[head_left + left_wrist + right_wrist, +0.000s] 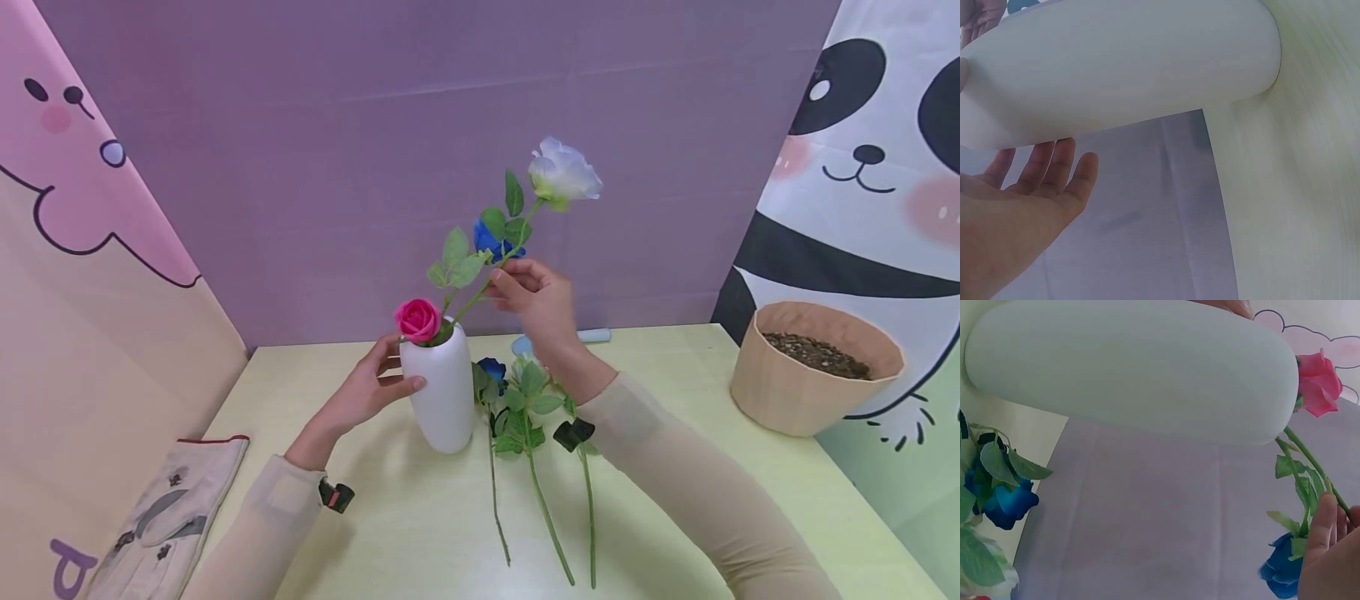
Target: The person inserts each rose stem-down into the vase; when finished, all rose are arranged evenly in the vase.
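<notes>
Left hand [365, 393] grips a white vase [444, 404] on the desk [397, 525]; right hand [544, 307] pinches a white rose [564, 173] slanting from it, beside a pink rose [417, 321] and blue rose [487, 239], seemingly arranging; next likely calls for settling, then releasing

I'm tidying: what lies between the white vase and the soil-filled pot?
In the head view, loose roses lie beside the vase; the right sleeve crosses between them and the pot.
</notes>
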`<state>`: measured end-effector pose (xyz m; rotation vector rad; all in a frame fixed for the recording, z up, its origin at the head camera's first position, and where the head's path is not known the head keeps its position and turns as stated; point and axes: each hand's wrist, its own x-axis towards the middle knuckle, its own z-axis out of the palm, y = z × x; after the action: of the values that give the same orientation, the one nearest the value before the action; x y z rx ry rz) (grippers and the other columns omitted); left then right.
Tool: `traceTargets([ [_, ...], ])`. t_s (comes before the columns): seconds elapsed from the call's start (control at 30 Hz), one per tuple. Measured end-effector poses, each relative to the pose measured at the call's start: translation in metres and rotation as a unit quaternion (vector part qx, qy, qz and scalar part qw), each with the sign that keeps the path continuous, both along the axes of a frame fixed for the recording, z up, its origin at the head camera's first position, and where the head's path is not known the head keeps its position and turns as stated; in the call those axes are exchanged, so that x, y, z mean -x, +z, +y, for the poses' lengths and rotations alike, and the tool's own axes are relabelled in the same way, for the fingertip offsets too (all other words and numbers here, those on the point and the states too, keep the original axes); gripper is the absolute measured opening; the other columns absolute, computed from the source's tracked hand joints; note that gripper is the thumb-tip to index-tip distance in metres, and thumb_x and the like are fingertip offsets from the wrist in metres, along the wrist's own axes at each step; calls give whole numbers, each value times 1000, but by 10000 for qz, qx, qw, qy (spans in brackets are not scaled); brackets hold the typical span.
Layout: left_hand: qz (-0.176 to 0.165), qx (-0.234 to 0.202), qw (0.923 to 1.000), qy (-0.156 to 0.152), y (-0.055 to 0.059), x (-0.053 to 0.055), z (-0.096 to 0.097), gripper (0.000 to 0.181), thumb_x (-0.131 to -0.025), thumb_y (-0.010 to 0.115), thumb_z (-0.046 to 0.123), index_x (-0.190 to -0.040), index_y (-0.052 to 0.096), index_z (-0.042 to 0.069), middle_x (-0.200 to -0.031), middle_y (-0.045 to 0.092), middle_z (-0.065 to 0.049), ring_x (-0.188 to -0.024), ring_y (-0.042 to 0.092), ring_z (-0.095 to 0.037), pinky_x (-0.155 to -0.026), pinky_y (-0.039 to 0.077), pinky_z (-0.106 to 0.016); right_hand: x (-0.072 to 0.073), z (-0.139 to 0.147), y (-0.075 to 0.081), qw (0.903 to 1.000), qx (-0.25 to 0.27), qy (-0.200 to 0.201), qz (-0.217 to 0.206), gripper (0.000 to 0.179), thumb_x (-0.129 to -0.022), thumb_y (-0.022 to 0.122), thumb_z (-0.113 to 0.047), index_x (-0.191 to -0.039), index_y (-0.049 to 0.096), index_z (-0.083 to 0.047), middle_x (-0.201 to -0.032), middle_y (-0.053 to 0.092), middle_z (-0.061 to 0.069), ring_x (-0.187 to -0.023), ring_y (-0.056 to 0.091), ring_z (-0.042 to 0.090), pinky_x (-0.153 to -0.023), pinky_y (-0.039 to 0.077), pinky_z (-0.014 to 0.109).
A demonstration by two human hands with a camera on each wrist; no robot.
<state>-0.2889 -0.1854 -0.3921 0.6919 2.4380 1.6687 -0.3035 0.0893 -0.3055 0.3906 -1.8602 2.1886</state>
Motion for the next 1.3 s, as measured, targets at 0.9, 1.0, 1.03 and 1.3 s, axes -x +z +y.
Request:
traceTargets([
  [0.9,-14,-107,9999,-10,-2,0,-1,75,-90,75,29,-151,33,21,-145,46,-8,-134,49,-37,-109,49,-48,0,-29,-13,9923,-1118,364,-402,26,-94,70,-28,-108,72,-5,-103,73,16,-84,72,15,-78,64,36],
  [1.0,-8,-129,9999,-27,-2,0,0,75,-90,75,28,-151,33,21,-144,46,-9,-133,49,-39,-109,50,-48,0,-28,-12,9892,-1376,283,-418,27,-94,70,-32,-107,73,-9,-103,74,12,-85,69,16,-74,63,31],
  [1.03,3,-126,9999,-25,-2,0,0,75,-90,75,28,-151,33,21,-144,47,-9,-133,49,-38,-109,50,-48,-1,-28,-11,9878,-1479,256,-421,26,-94,70,-33,-107,74,-10,-103,74,10,-85,67,17,-71,62,30],
  [1.3,22,-113,9999,-9,-2,1,-1,75,-90,75,28,-152,32,21,-144,46,-8,-134,49,-39,-109,49,-48,0,-30,-8,9814,-1842,199,-501,23,-94,70,-36,-105,75,-17,-98,75,2,-80,57,30,-57,47,27],
])
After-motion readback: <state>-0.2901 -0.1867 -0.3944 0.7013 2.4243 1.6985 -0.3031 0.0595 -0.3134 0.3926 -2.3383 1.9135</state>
